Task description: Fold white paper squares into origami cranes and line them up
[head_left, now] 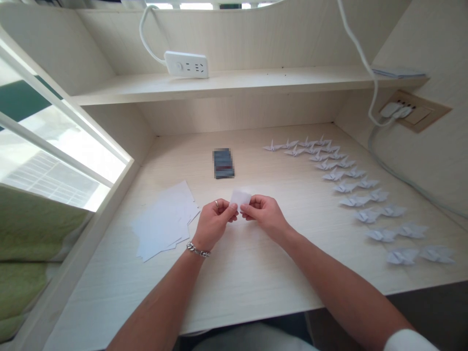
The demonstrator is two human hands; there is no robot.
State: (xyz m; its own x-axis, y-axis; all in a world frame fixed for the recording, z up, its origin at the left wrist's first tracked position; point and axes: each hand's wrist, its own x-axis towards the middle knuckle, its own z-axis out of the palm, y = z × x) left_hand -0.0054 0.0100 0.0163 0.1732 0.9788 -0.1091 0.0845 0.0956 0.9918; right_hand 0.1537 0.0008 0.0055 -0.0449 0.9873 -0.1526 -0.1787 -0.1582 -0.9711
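Observation:
A small folded piece of white paper (240,197) is held up between both hands over the middle of the desk. My left hand (215,222) pinches its lower left side between thumb and fingers; a ring and a chain bracelet show on that hand and wrist. On the paper's right edge, my right hand (266,214) grips with thumb and forefinger. The thumbs cover its lower corners. Left of my left hand lies a loose pile of white paper sheets (164,222). Several folded white paper cranes (354,201) stand in rows along the right side.
Behind the hands lies a dark, pixelated phone-sized object (223,163). A white power strip (186,65) rests on the shelf (248,80). Its cable and a wall socket (415,111) with plugs are at the right. A barred window opening (62,122) borders the desk's left side.

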